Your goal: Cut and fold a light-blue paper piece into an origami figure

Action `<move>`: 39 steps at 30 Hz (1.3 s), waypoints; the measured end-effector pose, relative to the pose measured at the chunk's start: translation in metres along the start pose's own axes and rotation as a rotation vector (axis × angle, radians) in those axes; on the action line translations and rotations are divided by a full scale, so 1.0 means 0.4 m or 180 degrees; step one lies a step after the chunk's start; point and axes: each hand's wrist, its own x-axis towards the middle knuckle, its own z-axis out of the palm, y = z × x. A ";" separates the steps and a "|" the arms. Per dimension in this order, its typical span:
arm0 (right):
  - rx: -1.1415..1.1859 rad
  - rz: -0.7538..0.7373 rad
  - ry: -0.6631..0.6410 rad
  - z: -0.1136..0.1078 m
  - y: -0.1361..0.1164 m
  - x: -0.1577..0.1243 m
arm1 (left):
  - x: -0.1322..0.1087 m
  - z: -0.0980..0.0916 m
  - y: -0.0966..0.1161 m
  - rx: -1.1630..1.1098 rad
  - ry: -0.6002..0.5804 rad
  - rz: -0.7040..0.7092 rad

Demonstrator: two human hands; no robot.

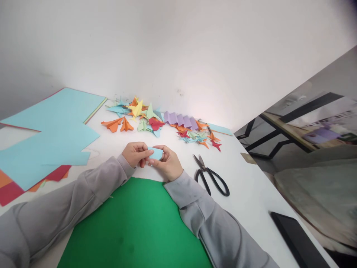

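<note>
A small piece of light blue paper (156, 153) is held up between both hands, just beyond the far edge of a green sheet (136, 223). My left hand (136, 154) pinches its left edge between thumb and fingers. From the right side, my right hand (168, 163) grips the same piece, thumb in front and fingers behind. Whether the paper is folded I cannot make out fully, as the fingers cover part of it. Black-handled scissors (209, 175) lie on the white table to the right of my right hand, blades slightly apart.
Folded paper figures (136, 108) in several colours lie along the wall, with a pleated purple strip (180, 120) among them. Large light blue sheets (55, 111) are stacked at the left over red and orange ones. A black flat device (298, 238) rests near the table's right edge.
</note>
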 end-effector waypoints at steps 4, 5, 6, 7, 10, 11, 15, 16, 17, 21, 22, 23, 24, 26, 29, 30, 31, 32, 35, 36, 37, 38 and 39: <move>-0.0140 -0.0045 0.0051 -0.001 0.008 0.002 | -0.001 -0.004 -0.001 -0.0084 -0.0006 -0.0113; -0.0179 -0.0055 0.0058 -0.001 0.009 0.002 | 0.000 -0.004 -0.002 -0.0104 -0.0004 -0.0134; -0.0213 -0.0061 0.0063 -0.001 0.009 0.002 | 0.000 -0.005 -0.002 -0.0115 -0.0003 -0.0146; -0.0241 -0.0064 0.0069 0.000 0.009 0.001 | 0.000 -0.005 -0.003 -0.0121 -0.0001 -0.0151; -0.0313 -0.0091 0.0105 0.003 0.005 -0.001 | 0.001 -0.006 -0.004 -0.0135 -0.0015 -0.0177; -0.0320 -0.0105 0.0114 0.004 0.004 -0.001 | 0.002 -0.006 -0.004 -0.0139 -0.0014 -0.0184; -0.0259 -0.0128 0.0110 0.010 -0.001 -0.002 | 0.000 -0.003 -0.004 -0.0106 0.0063 -0.0157; -0.0236 -0.0134 0.0113 0.011 -0.001 -0.002 | 0.000 -0.001 -0.003 -0.0083 0.0096 -0.0142; -0.0220 -0.0145 0.0119 0.012 -0.001 -0.002 | -0.001 0.000 -0.002 -0.0062 0.0127 -0.0127; -0.0198 -0.0173 0.0154 0.015 0.005 -0.001 | -0.001 0.001 -0.002 -0.0042 0.0185 -0.0092; -0.0197 -0.0159 0.0169 0.015 0.007 -0.001 | 0.001 -0.001 -0.002 -0.0042 0.0196 -0.0087; -0.0187 -0.0143 0.0185 0.015 0.008 -0.002 | 0.003 -0.003 -0.004 -0.0052 0.0218 -0.0081; -0.0164 -0.0139 0.0208 0.015 0.010 -0.002 | 0.005 -0.006 -0.006 -0.0076 0.0246 -0.0074; -0.0097 -0.0175 0.0273 0.014 0.012 -0.004 | 0.010 -0.011 -0.011 -0.0163 0.0302 -0.0065; -0.0015 -0.0316 0.0485 0.011 0.015 -0.006 | 0.016 -0.014 -0.017 -0.0272 0.0339 -0.0039; -0.0013 -0.0359 0.0564 0.011 0.016 -0.006 | 0.016 -0.013 -0.017 -0.0278 0.0347 -0.0025; -0.0027 -0.0394 0.0630 0.011 0.016 -0.007 | 0.015 -0.011 -0.016 -0.0270 0.0354 -0.0016; -0.0051 -0.0421 0.0673 0.011 0.016 -0.008 | 0.013 -0.009 -0.014 -0.0247 0.0339 -0.0009; -0.0154 -0.0498 0.0723 0.014 0.013 -0.012 | 0.006 0.001 -0.003 -0.0174 0.0203 0.0021; -0.0181 -0.0532 0.0747 0.015 0.012 -0.014 | 0.003 0.003 0.000 -0.0183 0.0159 0.0034; -0.0206 -0.0567 0.0776 0.015 0.011 -0.015 | 0.002 0.003 0.003 -0.0201 0.0113 0.0020; -0.0229 -0.0609 0.0810 0.015 0.010 -0.016 | 0.002 0.003 0.005 -0.0228 0.0086 -0.0015; -0.0257 -0.0659 0.0841 0.014 0.010 -0.016 | 0.003 0.002 0.006 -0.0259 0.0068 -0.0072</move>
